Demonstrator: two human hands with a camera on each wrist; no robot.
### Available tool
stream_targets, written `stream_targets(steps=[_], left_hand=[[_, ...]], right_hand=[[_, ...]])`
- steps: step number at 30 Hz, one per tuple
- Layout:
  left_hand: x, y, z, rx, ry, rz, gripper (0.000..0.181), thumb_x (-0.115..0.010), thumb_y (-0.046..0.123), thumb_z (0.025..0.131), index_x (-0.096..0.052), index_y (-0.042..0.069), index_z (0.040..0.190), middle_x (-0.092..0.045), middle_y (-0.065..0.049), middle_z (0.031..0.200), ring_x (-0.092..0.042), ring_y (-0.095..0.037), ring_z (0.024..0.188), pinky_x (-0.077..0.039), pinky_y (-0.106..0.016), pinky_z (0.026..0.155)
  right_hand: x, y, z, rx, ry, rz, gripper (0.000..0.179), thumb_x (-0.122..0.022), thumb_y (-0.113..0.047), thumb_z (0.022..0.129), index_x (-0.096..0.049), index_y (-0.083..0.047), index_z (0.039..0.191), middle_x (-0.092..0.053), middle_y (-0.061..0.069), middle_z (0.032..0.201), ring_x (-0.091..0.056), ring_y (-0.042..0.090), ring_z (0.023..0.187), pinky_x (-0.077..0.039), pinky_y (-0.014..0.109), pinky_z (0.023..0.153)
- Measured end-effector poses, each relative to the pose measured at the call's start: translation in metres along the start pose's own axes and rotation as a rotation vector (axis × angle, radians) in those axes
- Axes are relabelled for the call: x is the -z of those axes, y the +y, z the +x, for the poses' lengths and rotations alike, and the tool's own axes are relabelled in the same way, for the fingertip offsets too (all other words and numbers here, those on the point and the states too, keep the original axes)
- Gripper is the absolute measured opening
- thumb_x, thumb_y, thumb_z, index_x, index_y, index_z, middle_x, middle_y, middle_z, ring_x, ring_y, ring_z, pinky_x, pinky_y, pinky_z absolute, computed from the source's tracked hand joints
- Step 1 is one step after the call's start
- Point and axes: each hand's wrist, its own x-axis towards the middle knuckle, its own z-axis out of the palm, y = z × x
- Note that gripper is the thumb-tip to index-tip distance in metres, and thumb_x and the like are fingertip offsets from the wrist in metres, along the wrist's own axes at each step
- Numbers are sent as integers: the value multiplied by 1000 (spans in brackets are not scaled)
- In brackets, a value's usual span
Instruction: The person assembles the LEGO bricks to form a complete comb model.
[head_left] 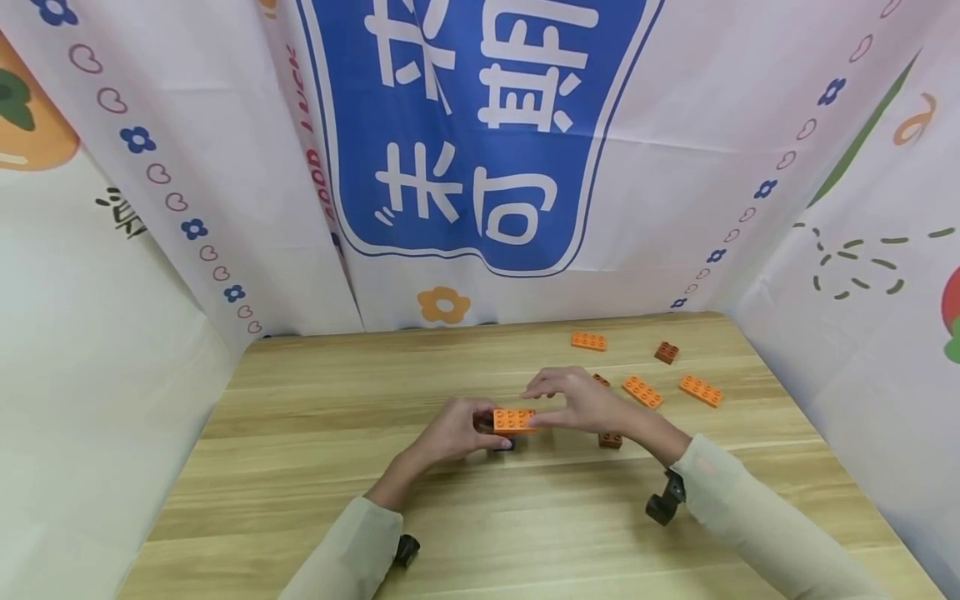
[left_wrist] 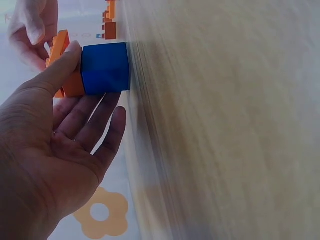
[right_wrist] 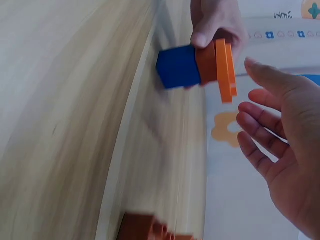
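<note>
My left hand (head_left: 453, 429) grips a small stack of building bricks between thumb and fingers. At its base is a blue block (left_wrist: 105, 67), with a reddish-brown brick (right_wrist: 206, 64) above it. An orange building brick (head_left: 512, 419), thin and studded, lies over the brown one and juts out past it; in the left wrist view it looks slightly tilted. My right hand (right_wrist: 295, 120) is beside the orange brick with fingers loosely bent and thumb apart from it, holding nothing. Whether the orange brick is fully pressed down cannot be told.
On the wooden table (head_left: 315, 500), to the right, lie several loose bricks: an orange one (head_left: 588, 341) at the back, a brown one (head_left: 667, 352), two more orange ones including one (head_left: 701, 390) far right, and a brown one (head_left: 611, 440) below the right forearm. Printed cloth surrounds the table.
</note>
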Motion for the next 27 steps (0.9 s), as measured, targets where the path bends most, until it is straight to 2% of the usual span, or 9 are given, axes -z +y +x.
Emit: stream_targets(steps=[9, 13, 18, 27], left_hand=[[-1, 2, -2, 16, 23, -49, 44, -88, 28, 90, -75, 6, 127, -78, -3, 110, -72, -10, 91, -59, -24, 77], [-1, 3, -2, 14, 34, -64, 45, -87, 26, 91, -75, 4, 128, -78, -5, 110, -72, -12, 92, -59, -23, 77], [-2, 4, -2, -5, 45, -90, 41, -86, 21, 92, -75, 1, 126, -78, -8, 109, -74, -16, 92, -60, -24, 76], [-3, 5, -3, 9, 61, -82, 37, -87, 19, 91, -76, 3, 122, -78, -7, 106, -72, -14, 89, -59, -23, 74]], right_hand=[[10, 21, -33, -69, 7, -15, 36, -87, -22, 91, -79, -2, 120, -74, 6, 118, -73, 29, 104, -62, 46, 86], [16, 29, -47, -85, 2, -52, 36, -88, -24, 90, -79, -4, 119, -75, 4, 117, -72, 24, 104, -62, 43, 86], [21, 42, -64, -101, -18, -63, 37, -89, -22, 89, -79, -3, 119, -74, 5, 117, -72, 27, 98, -62, 43, 81], [26, 51, -88, -177, -76, -108, 48, -90, -36, 86, -78, -8, 123, -75, 4, 119, -72, 17, 99, -60, 42, 85]])
